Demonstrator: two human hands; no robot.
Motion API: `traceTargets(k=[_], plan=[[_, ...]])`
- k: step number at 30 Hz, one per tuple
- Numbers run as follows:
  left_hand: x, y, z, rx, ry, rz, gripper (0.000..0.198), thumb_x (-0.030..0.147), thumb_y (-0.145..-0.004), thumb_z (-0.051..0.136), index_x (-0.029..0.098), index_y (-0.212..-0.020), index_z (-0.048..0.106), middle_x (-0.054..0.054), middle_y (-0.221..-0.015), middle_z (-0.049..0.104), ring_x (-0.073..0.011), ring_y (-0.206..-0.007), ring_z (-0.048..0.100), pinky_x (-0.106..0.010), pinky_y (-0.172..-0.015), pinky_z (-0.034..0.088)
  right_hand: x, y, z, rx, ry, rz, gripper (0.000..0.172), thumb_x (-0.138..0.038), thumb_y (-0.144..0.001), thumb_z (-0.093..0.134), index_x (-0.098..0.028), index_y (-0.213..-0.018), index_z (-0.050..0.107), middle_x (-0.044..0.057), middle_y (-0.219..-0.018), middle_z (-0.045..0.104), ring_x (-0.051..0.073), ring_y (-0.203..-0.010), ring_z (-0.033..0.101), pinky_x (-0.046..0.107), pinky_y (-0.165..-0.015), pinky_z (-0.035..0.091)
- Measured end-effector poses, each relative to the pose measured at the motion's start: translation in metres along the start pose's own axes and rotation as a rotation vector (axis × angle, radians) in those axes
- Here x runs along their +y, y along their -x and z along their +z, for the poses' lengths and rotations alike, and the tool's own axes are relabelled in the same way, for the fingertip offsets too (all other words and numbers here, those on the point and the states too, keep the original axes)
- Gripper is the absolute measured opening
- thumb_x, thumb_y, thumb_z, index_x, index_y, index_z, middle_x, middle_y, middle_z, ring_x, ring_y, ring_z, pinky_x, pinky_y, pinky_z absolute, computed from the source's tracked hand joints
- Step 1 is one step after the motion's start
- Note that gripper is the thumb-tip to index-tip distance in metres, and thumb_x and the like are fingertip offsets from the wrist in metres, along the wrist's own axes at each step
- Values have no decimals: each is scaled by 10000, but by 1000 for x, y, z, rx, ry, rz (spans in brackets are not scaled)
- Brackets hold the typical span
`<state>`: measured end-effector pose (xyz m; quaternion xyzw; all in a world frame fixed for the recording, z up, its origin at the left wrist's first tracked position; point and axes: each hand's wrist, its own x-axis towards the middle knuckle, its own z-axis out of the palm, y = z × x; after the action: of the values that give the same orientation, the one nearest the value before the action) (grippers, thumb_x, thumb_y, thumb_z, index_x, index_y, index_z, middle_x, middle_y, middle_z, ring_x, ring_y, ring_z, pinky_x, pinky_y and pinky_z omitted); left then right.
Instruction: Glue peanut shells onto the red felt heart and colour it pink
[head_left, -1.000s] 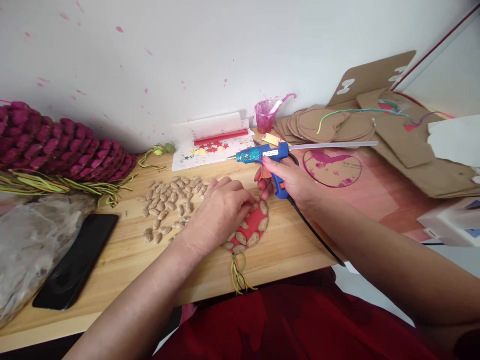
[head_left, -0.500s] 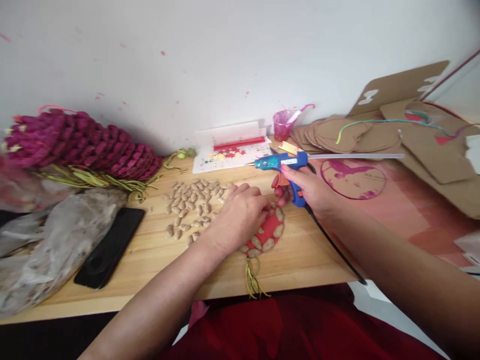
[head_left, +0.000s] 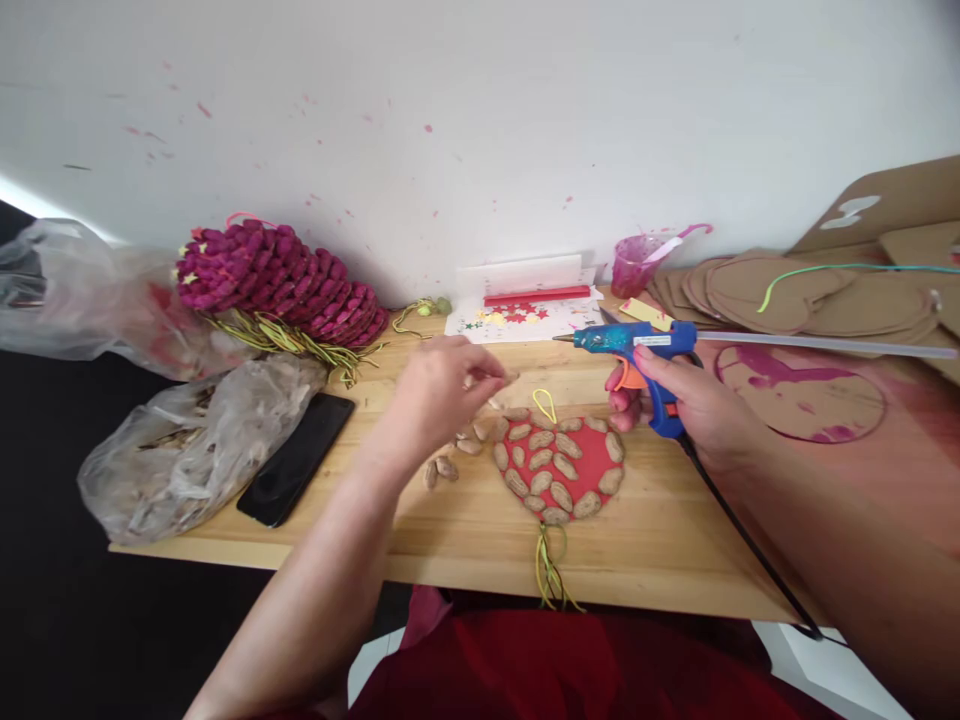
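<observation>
My right hand [head_left: 675, 395] is wrapped round a blue hot glue gun [head_left: 652, 345], with its metal nozzle pointing left and its orange trigger under my fingers. My left hand [head_left: 450, 390] is closed in a pinch over loose peanuts [head_left: 446, 467]; a peanut [head_left: 512, 378] shows at its fingertips, partly hidden. Between my hands lies a red heart-shaped piece [head_left: 596, 458] on the wooden table. Peanuts line its edge and several sit in rows across its left half. It has a yellow loop [head_left: 545, 403] at the top and yellow-green strings [head_left: 549, 575] at the bottom.
Left are a stack of magenta peanut-covered pieces [head_left: 277, 280], a plastic bag [head_left: 195, 450] and a black phone [head_left: 296, 460]. Behind lie paper with small stars [head_left: 517, 315] and a stained cup [head_left: 636, 262]. Cardboard cutouts [head_left: 795, 290] are at right. A black cord [head_left: 750, 540] trails from the gun.
My left hand has moved left and up from the heart to over the loose peanuts. The heart is now in fuller view. The camera view has shifted left; the glue gun stays in my right hand.
</observation>
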<state>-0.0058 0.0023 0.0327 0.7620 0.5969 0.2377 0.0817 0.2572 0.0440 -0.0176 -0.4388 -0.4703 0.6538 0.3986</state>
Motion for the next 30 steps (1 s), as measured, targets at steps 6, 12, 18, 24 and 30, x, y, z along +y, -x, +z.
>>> traceTargets(k=[6, 12, 18, 24, 30], plan=[[-44, 50, -23, 5, -67, -264, 50, 230, -822, 715, 209, -820, 760, -11, -834, 751, -182, -789, 675, -294, -740, 480, -2, 2, 3, 9, 14, -38, 367, -524, -838, 716, -166, -789, 650, 43, -648, 660, 156, -490, 634, 257, -504, 558], [-53, 71, -6, -35, -144, -349, 53, 227, -817, 711, 208, -818, 760, -31, -836, 759, -208, -807, 683, -316, -744, 489, -6, 4, 7, 43, 9, -14, 354, -519, -810, 748, -185, -845, 635, 33, -667, 665, 149, -473, 623, 261, -497, 565], [-54, 69, -5, -59, -183, -328, 85, 215, -839, 677, 208, -835, 761, -35, -848, 751, -207, -802, 672, -319, -752, 482, -5, 2, 6, 50, -5, -21, 347, -498, -788, 773, -185, -805, 625, 43, -669, 665, 158, -482, 633, 259, -473, 561], [-64, 78, -19, 48, -168, -324, 149, 241, -879, 624, 192, -923, 757, -52, -898, 741, -214, -859, 666, -325, -775, 484, -5, 3, 5, 30, 16, -15, 350, -499, -803, 756, -175, -800, 624, 38, -659, 654, 156, -485, 633, 265, -499, 567], [-68, 79, -11, 24, -137, -357, 150, 215, -864, 631, 187, -940, 757, -50, -891, 723, -210, -869, 664, -326, -789, 490, -6, 6, 9, 47, 15, -28, 323, -482, -817, 744, -179, -784, 638, 41, -652, 651, 155, -480, 626, 262, -499, 564]])
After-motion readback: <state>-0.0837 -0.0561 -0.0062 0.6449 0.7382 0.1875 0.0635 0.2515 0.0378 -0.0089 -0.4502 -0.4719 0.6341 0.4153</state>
